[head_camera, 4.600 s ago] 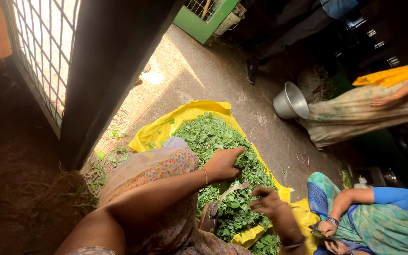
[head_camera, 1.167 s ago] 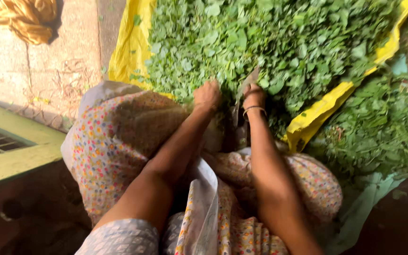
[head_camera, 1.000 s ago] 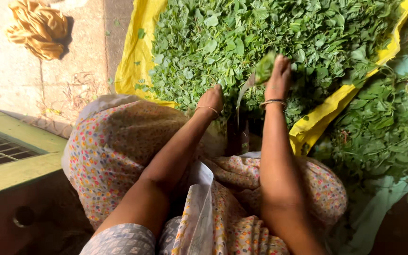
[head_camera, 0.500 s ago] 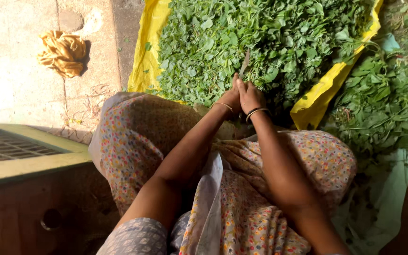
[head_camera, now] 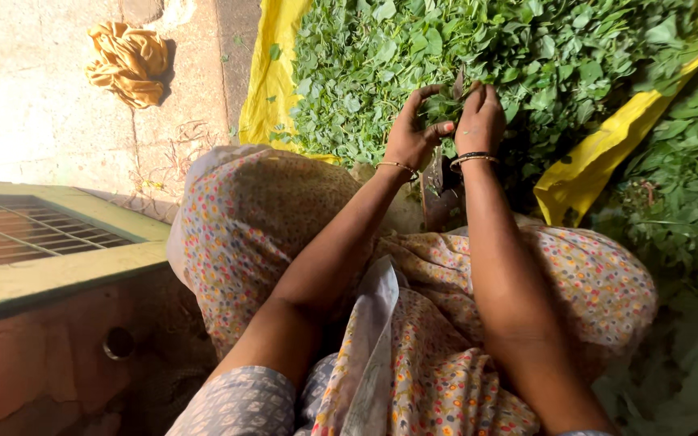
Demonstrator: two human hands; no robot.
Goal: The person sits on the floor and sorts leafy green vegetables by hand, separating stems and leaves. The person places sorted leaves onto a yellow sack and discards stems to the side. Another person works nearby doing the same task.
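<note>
A big heap of leafy greens [head_camera: 478,56] lies on a yellow sheet [head_camera: 272,77] in front of my knees. My left hand [head_camera: 414,133] and my right hand [head_camera: 480,117] are side by side at the near edge of the heap, both closed on a small bunch of green stems [head_camera: 450,101] between them. A thin bangle is on my left wrist, a dark band on my right. An upright metal blade [head_camera: 439,194] stands just below my hands, between my knees, partly hidden by my floral dress [head_camera: 284,218].
A crumpled yellow-brown cloth [head_camera: 129,60] lies on the stone floor at the upper left. A green-framed metal grate [head_camera: 34,242] is at my left. More greens [head_camera: 680,194] are piled to the right, beyond the sheet's edge.
My right hand lifted a sprig from the heap, then both hands came together on it. The view shifted and both hands now sit further into the greens.
</note>
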